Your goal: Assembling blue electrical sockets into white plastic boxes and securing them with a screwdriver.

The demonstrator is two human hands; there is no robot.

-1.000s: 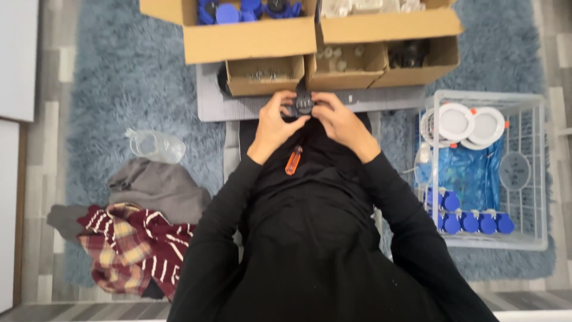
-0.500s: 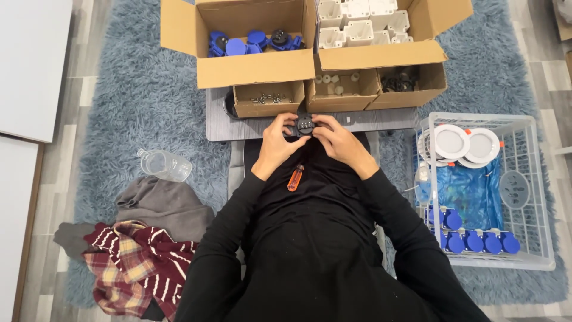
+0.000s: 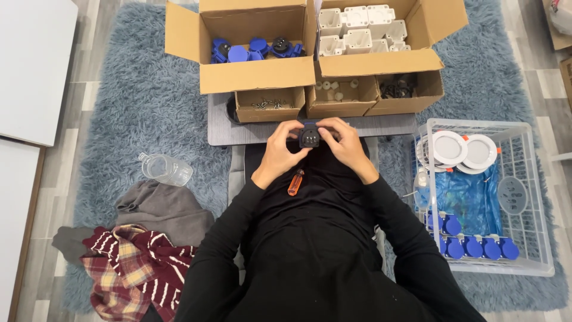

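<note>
Holding: my left hand [image 3: 285,150] and right hand [image 3: 344,145] both pinch a small black-and-blue socket part [image 3: 309,136], raised just above my lap.
Part location: between my fingertips, at the near edge of the grey bench [image 3: 238,130].
Lap: an orange-handled screwdriver [image 3: 295,182] lies loose on it.
Risk: I judge that shifting my legs could roll the screwdriver off.
Room: cardboard boxes [image 3: 262,74] crowd the front; a white wire basket [image 3: 524,197] bounds the right; open rug [image 3: 131,107] lies left.
</note>
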